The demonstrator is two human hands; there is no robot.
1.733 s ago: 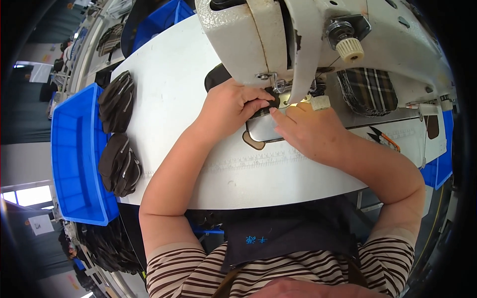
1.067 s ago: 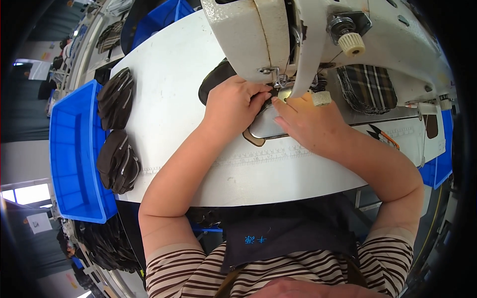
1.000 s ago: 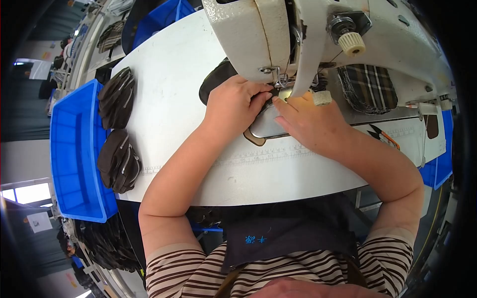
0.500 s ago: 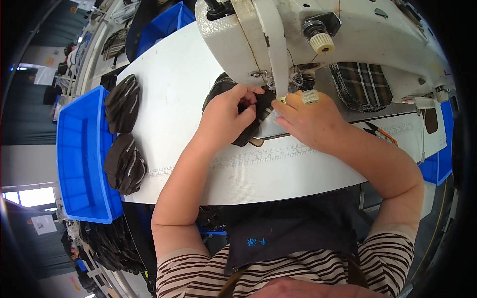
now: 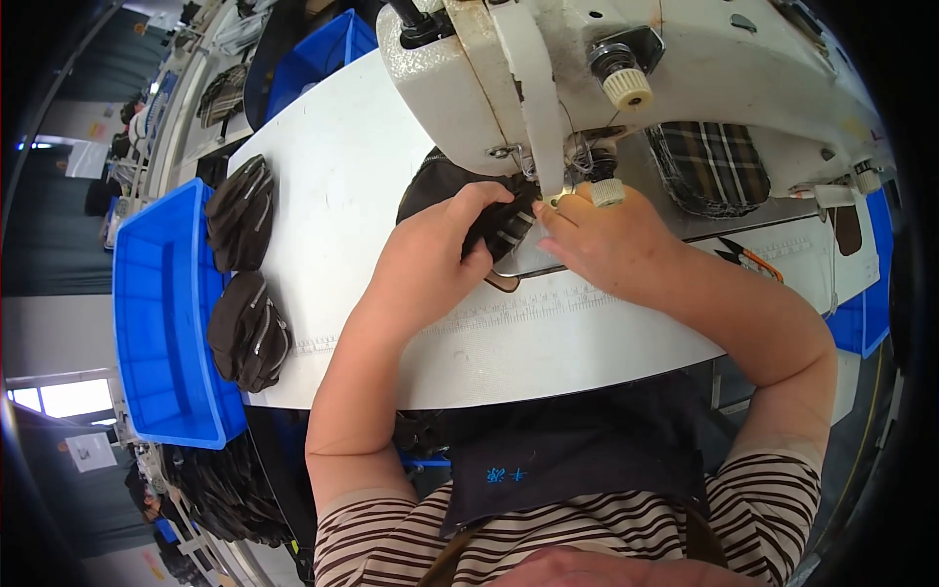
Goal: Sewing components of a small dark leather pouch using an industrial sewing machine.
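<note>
A dark brown fabric pouch [image 5: 423, 194] with a patch of plaid lies under the needle area of a white sewing machine [image 5: 450, 98]. My left hand [image 5: 425, 259] holds its near left part, the index finger and thumb curved over the cloth. Close to the presser foot, my right hand [image 5: 616, 240] has its fingers pinched at the right edge of the pouch. The machine's head and my right fingers partly hide the seam there. A small tan edge of material shows below the pouch.
Two dark zippered pouches [image 5: 245, 328] lie at the table's left edge, beside a blue bin [image 5: 166, 323]. A stack of plaid pieces [image 5: 709, 171] sits right of the needle, behind orange-handled thread snips [image 5: 758, 259]. A printed ruler strip crosses the white table [image 5: 479, 362].
My left hand has shifted slightly left and toward me, its thumb and finger spread wider, showing more plaid. My right hand stays near the presser foot.
</note>
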